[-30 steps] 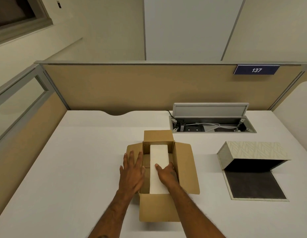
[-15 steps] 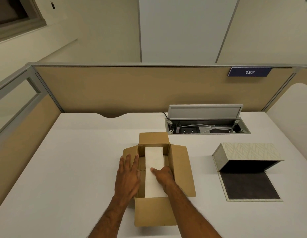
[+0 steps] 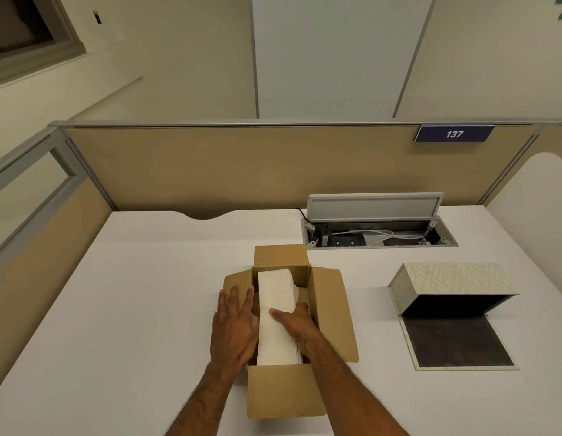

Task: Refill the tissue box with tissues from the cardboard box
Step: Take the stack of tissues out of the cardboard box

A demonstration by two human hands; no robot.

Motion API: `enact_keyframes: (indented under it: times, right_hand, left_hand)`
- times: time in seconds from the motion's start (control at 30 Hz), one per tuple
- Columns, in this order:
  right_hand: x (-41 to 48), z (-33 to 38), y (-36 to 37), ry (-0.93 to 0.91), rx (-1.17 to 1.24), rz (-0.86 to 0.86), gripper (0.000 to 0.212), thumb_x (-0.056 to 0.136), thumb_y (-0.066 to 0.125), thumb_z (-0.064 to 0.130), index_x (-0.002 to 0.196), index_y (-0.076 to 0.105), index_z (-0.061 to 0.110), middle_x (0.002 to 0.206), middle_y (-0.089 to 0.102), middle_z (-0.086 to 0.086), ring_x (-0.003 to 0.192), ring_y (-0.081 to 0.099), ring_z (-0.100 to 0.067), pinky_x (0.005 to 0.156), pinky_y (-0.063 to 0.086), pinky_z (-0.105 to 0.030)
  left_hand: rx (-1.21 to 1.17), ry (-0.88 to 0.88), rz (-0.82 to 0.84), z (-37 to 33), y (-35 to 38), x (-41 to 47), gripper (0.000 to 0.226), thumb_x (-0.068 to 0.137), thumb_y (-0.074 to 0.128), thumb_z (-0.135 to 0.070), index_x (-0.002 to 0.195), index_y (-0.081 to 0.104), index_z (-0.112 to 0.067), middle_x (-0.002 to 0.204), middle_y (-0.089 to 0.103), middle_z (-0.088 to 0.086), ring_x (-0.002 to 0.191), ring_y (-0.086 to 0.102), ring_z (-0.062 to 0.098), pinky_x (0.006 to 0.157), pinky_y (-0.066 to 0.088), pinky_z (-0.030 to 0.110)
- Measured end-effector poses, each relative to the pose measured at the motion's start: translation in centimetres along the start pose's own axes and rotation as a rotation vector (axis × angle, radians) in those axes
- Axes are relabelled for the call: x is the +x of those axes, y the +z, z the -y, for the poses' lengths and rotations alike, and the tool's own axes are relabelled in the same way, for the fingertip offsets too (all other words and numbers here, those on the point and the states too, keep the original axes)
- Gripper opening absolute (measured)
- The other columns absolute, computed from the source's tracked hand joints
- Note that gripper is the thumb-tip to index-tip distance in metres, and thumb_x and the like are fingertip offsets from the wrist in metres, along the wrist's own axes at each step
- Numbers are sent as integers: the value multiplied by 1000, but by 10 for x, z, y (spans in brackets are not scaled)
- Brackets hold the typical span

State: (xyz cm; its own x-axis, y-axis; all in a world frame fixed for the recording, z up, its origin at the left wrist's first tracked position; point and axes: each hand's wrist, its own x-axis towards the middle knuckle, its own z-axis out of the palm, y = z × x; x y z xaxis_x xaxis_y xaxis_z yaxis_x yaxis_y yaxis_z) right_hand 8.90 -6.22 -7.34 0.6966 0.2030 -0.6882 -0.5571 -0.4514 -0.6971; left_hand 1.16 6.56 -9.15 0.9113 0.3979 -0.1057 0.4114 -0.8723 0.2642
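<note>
An open cardboard box (image 3: 286, 394) stands at the middle of the white desk (image 3: 131, 294) with all its flaps folded out. Inside lies a long white tissue stack (image 3: 275, 291), its far end tilted a little to the right. My left hand (image 3: 234, 322) rests flat on the box's left flap, fingers spread, holding nothing. My right hand (image 3: 297, 322) grips the stack, thumb on top and fingers down along its right side. The leaf-patterned tissue box (image 3: 452, 283) sits open at the right, its dark inside showing with nothing in it.
An open cable hatch (image 3: 377, 237) with plugs and a white cable is set into the desk behind the boxes. Tan partition walls (image 3: 242, 165) close off the back and left. The tissue box's flat dark panel (image 3: 455, 344) lies toward me on the desk.
My right hand has slid from the top of the stack to its right side and taken hold. The stack's far end has shifted slightly. My left hand stays on the flap.
</note>
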Motion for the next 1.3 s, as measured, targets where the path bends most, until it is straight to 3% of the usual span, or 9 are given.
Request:
enact_keyframes:
  times: [0.27,0.43,0.57,0.73,0.87,0.97,1.1,1.2,1.3]
  right_hand:
    - [-6,7,-6,-42,207,54,74,76,80,37,134,40,16,126,60,-12,109,63,-30,97,53,-52]
    - [-23,17,-18,-57,320,104,66,77,80,31,130,44,17,122,64,-12,106,65,-30,97,53,-53]
    - [-41,32,-29,-86,393,129,62,81,77,28,131,44,15,122,65,-13,107,66,-31,97,53,-53]
    - [-64,61,-43,-173,481,128,60,83,75,29,134,44,15,122,65,-14,106,66,-32,94,54,-53]
    - [-77,82,-55,-229,533,85,64,83,74,32,135,43,15,124,64,-14,107,65,-34,96,52,-56]
    - [-85,89,-66,-273,617,67,63,82,75,30,135,44,15,124,65,-13,108,65,-35,96,52,-56]
    - [-93,86,-92,-335,713,22,60,81,76,31,131,46,17,120,67,-10,104,67,-32,92,55,-54]
    - [-96,78,-118,-374,786,-20,62,81,76,30,132,44,19,119,68,-9,103,68,-31,90,56,-53]
    - [-102,69,-145,-396,834,-84,66,81,75,31,135,39,21,118,67,-7,101,68,-29,89,57,-51]
  left_hand:
    - [-64,-20,-22,-3,-2,-2,61,99,38,-35,153,11,-24,162,10,12,149,4,34,115,26,49]
    - [-421,-142,-123,-11,-18,-7,56,102,29,-35,153,8,-22,164,3,5,150,-1,25,121,10,43]
    - [-878,-362,-144,-21,-50,-7,58,99,30,-49,151,22,-23,161,22,3,145,24,25,117,21,44]
    - [-1162,-362,-2,-40,-72,-24,72,86,23,-68,146,31,-29,153,37,4,137,39,29,112,30,50]
    - [-1511,-284,79,-67,-86,-42,73,73,33,-81,120,62,-32,114,73,1,104,68,25,94,52,49]
    - [-1741,-269,68,-90,-93,-50,72,72,42,-81,118,62,-29,114,72,10,105,68,33,93,53,54]
    - [-1911,-340,41,-121,-97,-58,79,62,56,-84,118,61,-29,110,72,11,102,69,34,75,58,47]
    - [-1955,-358,79,-157,-99,-69,79,56,60,-84,115,60,-31,115,67,12,106,65,33,80,58,46]
    - [-1862,-365,79,-202,-95,-79,83,60,64,-74,128,45,-32,118,59,8,109,58,30,79,56,44]
